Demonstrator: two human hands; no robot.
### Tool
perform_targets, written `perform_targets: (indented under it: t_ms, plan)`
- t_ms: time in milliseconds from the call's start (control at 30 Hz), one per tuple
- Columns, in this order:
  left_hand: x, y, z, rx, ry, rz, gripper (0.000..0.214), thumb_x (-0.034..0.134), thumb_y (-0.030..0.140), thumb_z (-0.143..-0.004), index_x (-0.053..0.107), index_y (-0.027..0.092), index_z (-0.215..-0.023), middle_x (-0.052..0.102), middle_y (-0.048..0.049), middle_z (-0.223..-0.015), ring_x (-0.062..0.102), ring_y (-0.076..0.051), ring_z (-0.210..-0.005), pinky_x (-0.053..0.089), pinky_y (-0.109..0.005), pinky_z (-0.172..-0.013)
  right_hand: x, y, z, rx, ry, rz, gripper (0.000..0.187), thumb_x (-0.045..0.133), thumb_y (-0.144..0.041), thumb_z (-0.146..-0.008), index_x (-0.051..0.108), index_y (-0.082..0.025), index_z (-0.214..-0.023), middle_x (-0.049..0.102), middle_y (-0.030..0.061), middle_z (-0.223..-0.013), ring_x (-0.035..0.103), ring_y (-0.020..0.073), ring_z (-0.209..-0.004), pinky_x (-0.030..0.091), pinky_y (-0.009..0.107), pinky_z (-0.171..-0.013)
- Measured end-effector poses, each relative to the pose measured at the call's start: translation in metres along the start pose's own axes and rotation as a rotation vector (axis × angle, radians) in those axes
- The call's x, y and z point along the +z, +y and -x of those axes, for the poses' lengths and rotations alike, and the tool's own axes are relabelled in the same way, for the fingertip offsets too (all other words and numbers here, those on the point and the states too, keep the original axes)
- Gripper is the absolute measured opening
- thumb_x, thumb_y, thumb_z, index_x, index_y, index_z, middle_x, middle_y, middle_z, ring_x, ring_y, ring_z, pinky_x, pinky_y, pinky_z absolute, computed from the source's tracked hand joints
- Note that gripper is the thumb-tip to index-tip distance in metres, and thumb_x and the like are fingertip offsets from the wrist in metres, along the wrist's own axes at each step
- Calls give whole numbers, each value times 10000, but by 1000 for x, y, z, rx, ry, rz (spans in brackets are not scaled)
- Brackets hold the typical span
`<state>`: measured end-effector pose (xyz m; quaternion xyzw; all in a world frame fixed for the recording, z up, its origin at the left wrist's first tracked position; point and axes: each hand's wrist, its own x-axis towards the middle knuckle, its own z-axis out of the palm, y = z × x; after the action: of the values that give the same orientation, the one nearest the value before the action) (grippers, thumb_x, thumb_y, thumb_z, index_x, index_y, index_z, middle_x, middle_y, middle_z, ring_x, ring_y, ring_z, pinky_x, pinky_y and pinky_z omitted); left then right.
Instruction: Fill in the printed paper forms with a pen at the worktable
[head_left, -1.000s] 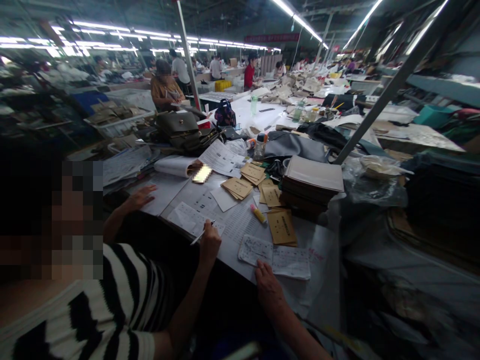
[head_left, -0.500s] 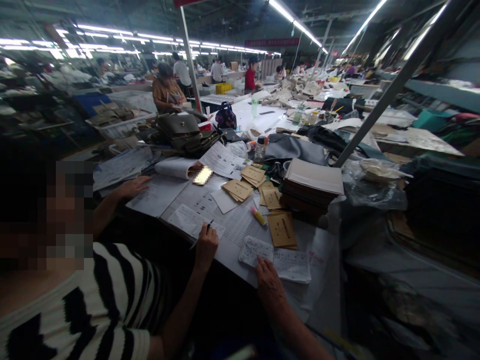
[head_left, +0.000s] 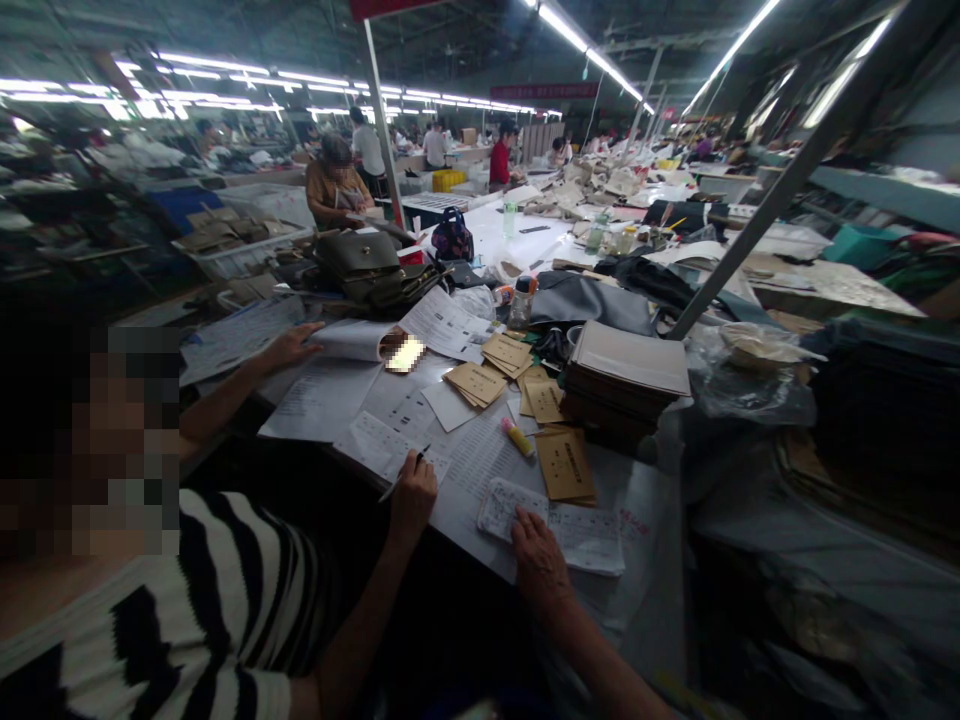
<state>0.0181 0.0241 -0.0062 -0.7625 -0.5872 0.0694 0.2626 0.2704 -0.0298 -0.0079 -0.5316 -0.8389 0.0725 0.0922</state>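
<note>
Our right hand [head_left: 540,565] lies flat and spread on the near end of a handwritten slip [head_left: 585,535], low in the middle of the frame. The fingers press down on the paper and grip nothing. Our left hand is out of the picture, so we cannot tell how it stands.

The slip rests on the table [head_left: 651,545], over a larger printed sheet [head_left: 480,460]. A brown envelope [head_left: 566,465] and a yellow marker [head_left: 517,437] lie just above it.

To the left a co-worker in a striped top holds a pen [head_left: 405,475] in one hand [head_left: 412,495], the tip on a small form [head_left: 375,440]. Their other hand [head_left: 289,347] rests on papers further up and left.

We judge the step in hand to be pinning the slip so it can be read against the co-worker's form. Moving on would call for sliding the slip with light, flat pressure, keeping it clear of the envelope and the marker and out from under the pen hand.
</note>
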Motion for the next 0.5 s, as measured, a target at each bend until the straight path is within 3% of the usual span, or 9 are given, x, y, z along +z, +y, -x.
perform_targets:
  t_ms: [267,500]
  plan:
    - [2,0,0,6,5,43,282,447,-80,-811,696,33,-879,619,-131,-863,592,-304,-1007,444,-477,-1054,6,2,-1,-14,35,27,431,417,96,-762,686,-120,-1020,593,128,-1288,560,237,-1174,462,342,-1005]
    - [-1,-1,0,11,10,76,253,453,-38,-845,691,45,-864,612,-129,-858,585,-315,-1014,441,-484,-1060,9,3,0,-22,26,4,416,396,98,-766,679,-101,-997,581,148,-1297,548,223,-1188,417,341,-1065]
